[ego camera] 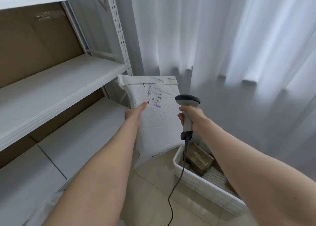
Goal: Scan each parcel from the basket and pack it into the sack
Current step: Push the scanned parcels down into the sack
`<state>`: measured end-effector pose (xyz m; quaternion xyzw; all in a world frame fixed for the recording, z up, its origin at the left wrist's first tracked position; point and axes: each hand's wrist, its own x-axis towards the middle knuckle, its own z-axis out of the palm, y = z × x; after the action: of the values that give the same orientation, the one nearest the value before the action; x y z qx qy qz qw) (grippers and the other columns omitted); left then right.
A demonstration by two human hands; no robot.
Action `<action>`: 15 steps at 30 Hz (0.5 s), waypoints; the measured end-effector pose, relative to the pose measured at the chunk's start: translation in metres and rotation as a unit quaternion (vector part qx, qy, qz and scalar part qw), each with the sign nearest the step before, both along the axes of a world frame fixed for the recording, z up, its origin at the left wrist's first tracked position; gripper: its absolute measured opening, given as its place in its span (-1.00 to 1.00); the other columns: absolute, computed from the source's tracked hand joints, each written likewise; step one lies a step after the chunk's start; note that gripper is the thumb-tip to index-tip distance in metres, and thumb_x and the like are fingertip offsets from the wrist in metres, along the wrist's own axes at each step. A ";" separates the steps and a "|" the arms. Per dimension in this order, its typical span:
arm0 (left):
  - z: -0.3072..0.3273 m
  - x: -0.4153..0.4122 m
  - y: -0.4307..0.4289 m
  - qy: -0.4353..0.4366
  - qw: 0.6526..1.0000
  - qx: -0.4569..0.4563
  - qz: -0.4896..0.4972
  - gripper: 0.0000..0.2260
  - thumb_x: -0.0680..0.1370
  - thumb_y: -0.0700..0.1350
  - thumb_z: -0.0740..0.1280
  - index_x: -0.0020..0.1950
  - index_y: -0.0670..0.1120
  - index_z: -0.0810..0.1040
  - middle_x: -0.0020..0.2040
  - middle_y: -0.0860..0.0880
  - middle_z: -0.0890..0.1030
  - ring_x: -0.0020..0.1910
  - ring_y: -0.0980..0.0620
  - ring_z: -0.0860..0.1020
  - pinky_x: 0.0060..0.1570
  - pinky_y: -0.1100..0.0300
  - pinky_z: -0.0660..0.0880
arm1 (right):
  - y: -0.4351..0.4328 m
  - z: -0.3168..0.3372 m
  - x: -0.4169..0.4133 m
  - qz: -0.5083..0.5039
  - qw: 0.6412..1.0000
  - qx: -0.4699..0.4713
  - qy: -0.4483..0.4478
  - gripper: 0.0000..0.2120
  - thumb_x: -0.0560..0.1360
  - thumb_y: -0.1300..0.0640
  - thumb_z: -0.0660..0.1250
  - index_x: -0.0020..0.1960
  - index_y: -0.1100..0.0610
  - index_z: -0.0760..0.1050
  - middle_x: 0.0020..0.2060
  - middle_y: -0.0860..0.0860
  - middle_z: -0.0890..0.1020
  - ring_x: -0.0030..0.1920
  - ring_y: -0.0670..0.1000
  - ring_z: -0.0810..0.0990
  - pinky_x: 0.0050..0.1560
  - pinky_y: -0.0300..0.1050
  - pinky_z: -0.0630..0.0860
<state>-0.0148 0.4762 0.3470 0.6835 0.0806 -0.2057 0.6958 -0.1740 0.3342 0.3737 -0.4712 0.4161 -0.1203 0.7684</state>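
My left hand (134, 114) grips a white padded mailer (157, 121) by its left edge, thumb on the front, and holds it upright in the air. Its shipping label (154, 96) with barcodes faces me near the top. My right hand (191, 118) grips the handle of a grey barcode scanner (187, 104), whose head sits just right of the label. The scanner's black cable (176, 183) hangs down toward the floor. Below right stands the white woven basket (201, 185) with a brown cardboard parcel (199, 159) inside. A pale fabric edge at the bottom left may be the sack (44, 210).
A white metal shelving rack (56, 82) with cardboard behind it fills the left side. White curtains (230, 46) hang across the back and right. The floor (150, 191) between rack and basket is beige tile.
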 end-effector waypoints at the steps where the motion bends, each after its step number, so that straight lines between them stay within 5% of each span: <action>1: 0.001 -0.001 0.013 -0.015 1.000 0.010 0.006 -0.50 0.31 -0.03 0.59 0.13 -0.16 0.48 0.11 -0.10 0.60 -0.09 -0.07 0.60 -0.02 0.06 0.57 | 0.006 -0.005 0.000 -0.005 1.000 0.011 0.001 -0.88 0.49 0.27 0.34 0.02 0.21 0.47 -0.36 0.12 0.57 -0.42 -0.01 0.51 -0.25 -0.13 0.49; 3: 0.004 -0.006 0.042 -0.040 0.999 0.029 0.016 -0.49 0.30 -0.01 0.59 0.13 -0.10 0.46 0.02 -0.06 0.60 -0.20 0.00 0.57 -0.20 0.17 0.54 | 0.024 -0.014 -0.002 -0.007 1.000 0.028 -0.002 -0.89 0.49 0.28 0.34 0.01 0.22 0.46 -0.36 0.13 0.56 -0.40 0.00 0.50 -0.17 -0.10 0.50; 5: 0.008 -0.013 0.074 -0.050 0.997 0.048 0.036 -0.39 0.28 0.02 0.59 0.22 -0.14 0.46 0.01 -0.06 0.58 -0.17 -0.02 0.57 -0.17 0.14 0.55 | 0.048 -0.021 -0.004 0.007 0.999 0.044 -0.005 -0.91 0.50 0.27 0.34 -0.02 0.22 0.47 -0.36 0.12 0.56 -0.40 0.01 0.50 -0.15 -0.10 0.50; 10: 0.012 -0.044 0.160 -0.073 0.988 0.088 0.105 -0.33 0.25 0.10 0.59 0.25 -0.13 0.46 -0.13 0.01 0.50 -0.30 0.10 0.48 -0.38 0.28 0.36 | 0.126 -0.036 -0.010 0.058 0.995 0.084 -0.014 -0.98 0.50 0.26 0.33 -0.10 0.18 0.49 -0.37 0.11 0.55 -0.41 -0.02 0.48 -0.25 -0.16 0.47; 15: 0.011 -0.069 0.246 -0.078 0.976 0.124 0.160 -0.34 0.24 0.10 0.59 0.23 -0.12 0.47 -0.02 -0.03 0.58 -0.19 0.01 0.56 -0.13 0.11 0.53 | 0.207 -0.044 -0.013 0.108 0.988 0.114 -0.005 -0.95 0.50 0.26 0.36 -0.09 0.20 0.49 -0.40 0.09 0.54 -0.41 -0.02 0.47 -0.27 -0.18 0.47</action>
<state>-0.0843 0.7224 0.3583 0.7566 0.1588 -0.0261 0.6338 -0.1865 0.5412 0.3299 -0.4218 0.3705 0.0092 0.8275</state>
